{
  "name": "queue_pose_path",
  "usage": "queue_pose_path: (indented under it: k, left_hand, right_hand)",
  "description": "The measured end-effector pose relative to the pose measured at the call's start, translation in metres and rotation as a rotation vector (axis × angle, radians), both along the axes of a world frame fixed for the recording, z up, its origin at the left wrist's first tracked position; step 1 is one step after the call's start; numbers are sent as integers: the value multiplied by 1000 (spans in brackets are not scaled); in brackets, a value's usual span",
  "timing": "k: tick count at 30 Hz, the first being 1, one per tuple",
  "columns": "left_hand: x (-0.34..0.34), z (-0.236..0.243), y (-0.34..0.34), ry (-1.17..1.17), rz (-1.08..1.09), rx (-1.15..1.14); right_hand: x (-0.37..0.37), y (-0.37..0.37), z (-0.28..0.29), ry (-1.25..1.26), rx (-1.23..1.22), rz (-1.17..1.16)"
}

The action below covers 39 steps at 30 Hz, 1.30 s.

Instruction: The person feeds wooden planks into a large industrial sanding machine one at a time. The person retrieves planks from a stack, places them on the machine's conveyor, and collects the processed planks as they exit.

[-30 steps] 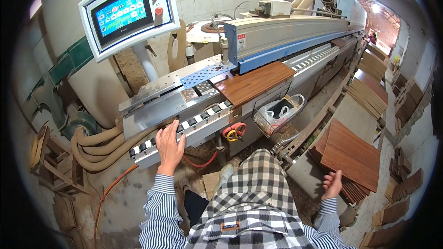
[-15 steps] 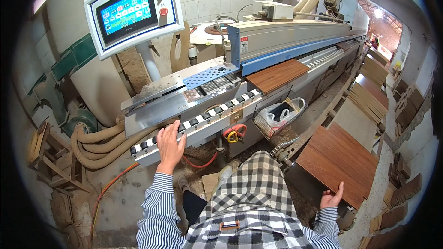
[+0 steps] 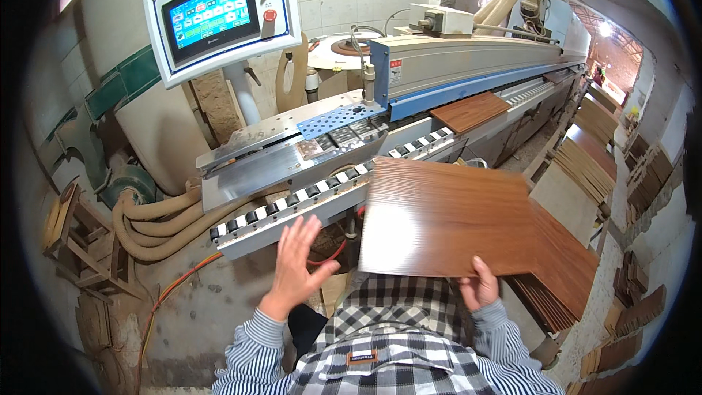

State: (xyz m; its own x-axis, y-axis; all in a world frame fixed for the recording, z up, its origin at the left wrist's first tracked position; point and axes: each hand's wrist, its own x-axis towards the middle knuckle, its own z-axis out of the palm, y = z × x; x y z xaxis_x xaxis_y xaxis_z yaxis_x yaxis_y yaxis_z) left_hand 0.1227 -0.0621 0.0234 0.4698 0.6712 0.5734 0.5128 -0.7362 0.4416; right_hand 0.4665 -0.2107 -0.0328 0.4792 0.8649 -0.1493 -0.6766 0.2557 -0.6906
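Note:
My right hand [image 3: 479,281] grips a wood-grain brown board [image 3: 442,216] by its near edge, with the thumb on top, and holds it raised over my checked apron [image 3: 398,333]. My left hand [image 3: 296,267] is open with fingers spread, left of the board and just this side of the roller rail [image 3: 292,203], not gripping anything. Behind and right of the held board, a stack of similar boards [image 3: 559,256] lies on a side conveyor. Further along the edge-banding machine [image 3: 453,66], another brown board [image 3: 469,110] rests at the blue guide strip.
A control panel [image 3: 208,18] with a lit screen and two buttons stands at upper left. Beige hoses [image 3: 157,241] and a wooden stool [image 3: 84,249] are at left. More boards line the side conveyor [image 3: 545,197] and the right wall [image 3: 636,300], leading toward a lit opening.
My right hand has lifted a board off the stack and moved it leftward. My left hand has left the rail's edge, moving down and right. The board on the machine has travelled further along it.

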Motion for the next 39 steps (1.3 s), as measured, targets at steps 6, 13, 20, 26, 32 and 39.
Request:
queue_pose_path:
  k: [6, 13, 20, 26, 32, 39]
  left_hand:
    - [-32, -2, -33, 180, 222, 63]
    - [-99, -30, 1, 101, 574, 44]
    - [-117, -28, 53, 63, 637, -11]
    - [-110, -25, 66, 63, 648, 43]
    - [-109, -28, 69, 97, 679, 46]
    - [-110, -25, 65, 67, 669, 36]
  right_hand:
    - [-78, 116, 7, 24, 50, 462]
    - [-144, 178, 13, 92, 49, 797]
    - [-104, 133, 16, -345, -8, 858]
    - [-41, 35, -62, -1970, -64, 352]
    - [-37, 0, -110, -2003, -99, 178]
    - [-36, 5, -109, -1977, -90, 188]
